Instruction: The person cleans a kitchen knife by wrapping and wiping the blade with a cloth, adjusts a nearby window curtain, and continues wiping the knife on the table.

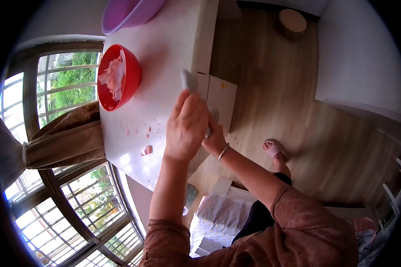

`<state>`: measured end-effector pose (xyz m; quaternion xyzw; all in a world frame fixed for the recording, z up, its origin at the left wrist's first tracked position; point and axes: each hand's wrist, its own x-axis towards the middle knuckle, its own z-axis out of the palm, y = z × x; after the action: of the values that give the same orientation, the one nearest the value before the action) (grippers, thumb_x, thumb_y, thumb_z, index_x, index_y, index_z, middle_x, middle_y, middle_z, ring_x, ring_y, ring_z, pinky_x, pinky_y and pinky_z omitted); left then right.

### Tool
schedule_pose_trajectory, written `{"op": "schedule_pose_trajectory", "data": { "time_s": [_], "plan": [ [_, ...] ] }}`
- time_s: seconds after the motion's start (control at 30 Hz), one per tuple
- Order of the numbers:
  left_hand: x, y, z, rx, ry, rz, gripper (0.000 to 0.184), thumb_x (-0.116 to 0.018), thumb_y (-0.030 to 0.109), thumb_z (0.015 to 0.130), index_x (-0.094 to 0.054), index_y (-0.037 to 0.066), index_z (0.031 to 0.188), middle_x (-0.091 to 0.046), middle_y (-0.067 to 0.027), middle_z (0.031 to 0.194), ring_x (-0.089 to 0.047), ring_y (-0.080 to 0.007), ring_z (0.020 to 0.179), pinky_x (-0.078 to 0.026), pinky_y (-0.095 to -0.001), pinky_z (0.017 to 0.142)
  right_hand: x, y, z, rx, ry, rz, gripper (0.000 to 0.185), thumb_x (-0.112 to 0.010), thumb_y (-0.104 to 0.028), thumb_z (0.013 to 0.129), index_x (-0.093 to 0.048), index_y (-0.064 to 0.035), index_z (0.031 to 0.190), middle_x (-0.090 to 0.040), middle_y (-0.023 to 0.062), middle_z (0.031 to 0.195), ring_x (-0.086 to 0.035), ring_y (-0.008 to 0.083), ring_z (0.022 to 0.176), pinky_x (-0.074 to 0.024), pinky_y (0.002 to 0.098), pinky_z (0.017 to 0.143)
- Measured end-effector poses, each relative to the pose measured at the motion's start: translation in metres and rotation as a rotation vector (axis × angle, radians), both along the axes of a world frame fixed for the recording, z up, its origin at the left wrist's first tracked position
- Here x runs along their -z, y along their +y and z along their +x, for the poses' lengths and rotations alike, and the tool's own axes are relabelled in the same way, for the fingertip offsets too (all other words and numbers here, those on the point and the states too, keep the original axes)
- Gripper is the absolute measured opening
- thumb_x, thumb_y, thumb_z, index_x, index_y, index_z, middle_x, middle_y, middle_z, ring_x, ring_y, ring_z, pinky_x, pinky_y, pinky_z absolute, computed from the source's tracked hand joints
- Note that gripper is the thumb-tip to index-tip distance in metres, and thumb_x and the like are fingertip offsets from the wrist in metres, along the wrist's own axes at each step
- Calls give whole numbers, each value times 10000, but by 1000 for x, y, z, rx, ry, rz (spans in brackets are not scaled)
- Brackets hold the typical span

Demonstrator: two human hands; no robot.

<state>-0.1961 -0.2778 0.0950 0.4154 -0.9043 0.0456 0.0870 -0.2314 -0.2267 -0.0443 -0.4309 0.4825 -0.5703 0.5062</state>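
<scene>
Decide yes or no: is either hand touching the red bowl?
No, the left hand and right hand are close together, apart from the red bowl.

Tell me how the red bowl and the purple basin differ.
Colour: the bowl is red, the basin purple.
Contents: the bowl holds crumpled pale-pink scraps; nothing shows in the visible part of the basin.
Framing: the bowl shows whole, while the top edge of the picture cuts off the basin.
Shared: both are open-topped and stand on the same white counter.
</scene>
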Motion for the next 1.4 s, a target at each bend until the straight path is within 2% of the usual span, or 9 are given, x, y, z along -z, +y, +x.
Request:
{"op": "schedule_pose_trajectory", "data": {
  "time_s": [0.2, 0.33, 0.47, 0.57, 0.8, 1.0, 1.07, 1.2, 1.4],
  "plan": [
    [8, -30, 0, -1, -4, -43, 142, -531, 32, 638, -575, 0, 770, -579, -72, 909, -490, -237, 1018, -359, -390, 966, 7, -36, -11, -81, -30, 97, 732, -618, -83, 707, -271, -169, 1345, -570, 168, 1077, -539, 308, 1024, -441, 315, 847],
    [9, -55, -8, -30, 130, -117, 113, -527, 37, 643, -570, 7, 744, -573, -74, 885, -495, -237, 1011, -366, -393, 956, -8, -61, -27, 2, 201, 63, 689, -602, -131, 738, -275, -164, 1343, -590, 182, 998, -576, 314, 930, -464, 333, 777],
    [5, -4, 16, -81, 190, -71, 233, -531, 95, 622, -609, 9, 824, -592, -94, 931, -525, -267, 960, -387, -427, 905, 4, -16, -20, 14, 295, -170, 685, -601, -123, 726, -287, -110, 1334, -590, 209, 942, -589, 342, 837, -479, 356, 708],
    [-2, 58, 41, -236, 268, 17, 261, -532, 67, 627, -613, 11, 870, -584, -86, 981, -512, -265, 992, -368, -424, 926, -42, 36, -42, -255, 472, -5, 669, -604, -84, 665, -367, -80, 1290, -590, 180, 901, -586, 339, 751, -475, 379, 660],
    [-14, 143, 98, -663, 471, -32, 397, -565, -18, 593, -611, 72, 977, -566, -79, 1072, -479, -279, 1068, -329, -442, 963, -128, 36, -34, -506, 1034, -449, 660, -611, -74, 555, -507, -179, 1198, -479, 67, 648, -514, 278, 560, -427, 379, 527],
    [-17, 171, 181, -886, 632, -65, 527, -597, 98, 763, -401, 75, 1253, -381, -112, 1310, -338, -326, 1215, -292, -406, 997, -158, 19, 33, -448, 1226, -532, 629, -647, -88, 586, -501, -185, 1190, -545, 109, 751, -558, 310, 702, -434, 413, 625],
    [-1, 177, 225, -985, 453, -38, 492, -553, 128, 804, -385, 69, 1262, -382, -111, 1310, -339, -317, 1217, -271, -419, 1005, -154, 10, 54, -434, 1323, -399, 655, -675, -116, 600, -466, -179, 1218, -570, 131, 835, -564, 336, 750, -441, 434, 658],
    [20, 183, 298, -1019, 445, 36, 397, -496, 135, 836, -437, 85, 1226, -428, -100, 1276, -354, -313, 1207, -260, -419, 1016, -149, 12, 89, -451, 1380, -42, 711, -645, -237, 675, -324, -163, 1305, -522, 183, 887, -531, 350, 826, -416, 464, 703],
    [10, 142, 406, -931, 556, -73, 292, -509, 123, 828, -519, 69, 1116, -491, -101, 1195, -398, -324, 1158, -345, -396, 951, -123, 40, 122, -158, 1691, -253, 752, -630, -306, 663, -306, -123, 1316, -484, 171, 908, -500, 345, 838, -398, 472, 701]
  ]
}}
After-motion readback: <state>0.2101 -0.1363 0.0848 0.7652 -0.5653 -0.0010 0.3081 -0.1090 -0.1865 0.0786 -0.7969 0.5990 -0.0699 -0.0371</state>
